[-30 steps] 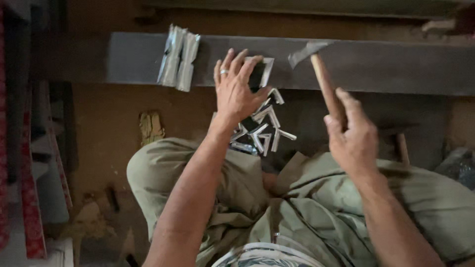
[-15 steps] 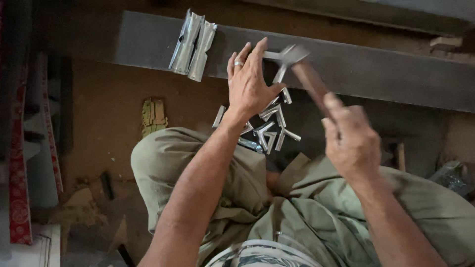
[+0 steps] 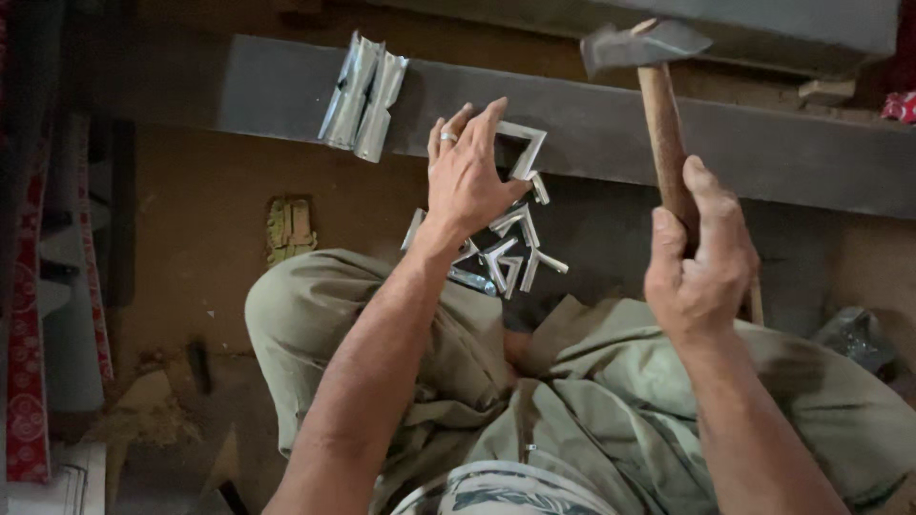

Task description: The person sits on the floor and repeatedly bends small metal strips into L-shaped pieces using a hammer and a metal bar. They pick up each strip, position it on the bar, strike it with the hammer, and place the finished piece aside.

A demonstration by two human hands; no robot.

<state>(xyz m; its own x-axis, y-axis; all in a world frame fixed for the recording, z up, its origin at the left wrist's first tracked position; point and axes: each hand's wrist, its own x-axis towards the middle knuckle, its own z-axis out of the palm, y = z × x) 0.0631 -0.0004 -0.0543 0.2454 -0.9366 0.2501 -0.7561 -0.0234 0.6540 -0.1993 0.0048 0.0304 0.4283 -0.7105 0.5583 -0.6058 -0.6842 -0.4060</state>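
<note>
My left hand (image 3: 469,176), with a ring on one finger, presses an L-shaped metal corner piece (image 3: 523,148) flat against a long grey steel beam (image 3: 763,153). My right hand (image 3: 701,262) grips the wooden handle of a hammer (image 3: 658,105), whose steel head is raised above the beam, to the right of the corner piece. A heap of several similar shiny corner pieces (image 3: 510,253) lies on the ground just below my left hand, in front of my knees.
A stack of bent metal pieces (image 3: 363,95) rests on the beam to the left. A small yellowish object (image 3: 291,229) lies on the brown floor. Red patterned panels (image 3: 29,381) stand at the far left. I sit cross-legged in olive trousers.
The hammer has swung up and to the right, away from the corner piece. My left hand stays on the piece on the beam. The view has shifted slightly.
</note>
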